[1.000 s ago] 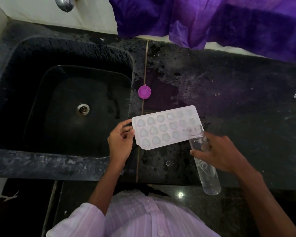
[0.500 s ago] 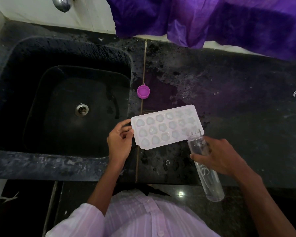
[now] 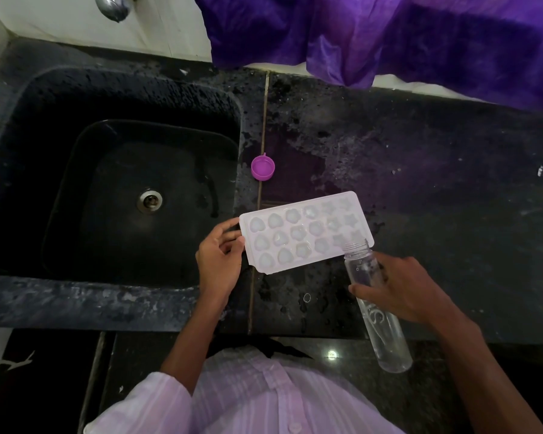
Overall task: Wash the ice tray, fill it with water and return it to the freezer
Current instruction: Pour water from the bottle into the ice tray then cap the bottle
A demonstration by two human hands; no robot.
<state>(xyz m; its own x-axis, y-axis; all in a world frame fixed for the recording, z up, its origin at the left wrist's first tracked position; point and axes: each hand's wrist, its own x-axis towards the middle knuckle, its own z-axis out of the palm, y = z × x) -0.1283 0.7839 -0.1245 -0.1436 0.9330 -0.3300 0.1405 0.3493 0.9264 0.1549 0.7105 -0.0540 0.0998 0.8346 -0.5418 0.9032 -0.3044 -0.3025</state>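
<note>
A pale pink ice tray (image 3: 304,231) with heart and star cells lies on the dark counter just right of the sink. My left hand (image 3: 218,261) pinches its left short edge. My right hand (image 3: 402,288) grips a clear plastic bottle (image 3: 375,305), uncapped, tilted with its open mouth over the tray's near right corner. The bottle holds water in its lower part. Several cells on the left look filled.
A black sink (image 3: 113,186) with a metal drain (image 3: 150,200) takes up the left. A purple bottle cap (image 3: 262,167) lies on the counter behind the tray. A tap (image 3: 112,6) hangs above the sink. Purple cloth (image 3: 389,42) drapes over the back edge.
My right hand has drawn the bottle back and down, so its mouth moved from over the tray's right cells to the near right corner. The left hand and tray stayed put.
</note>
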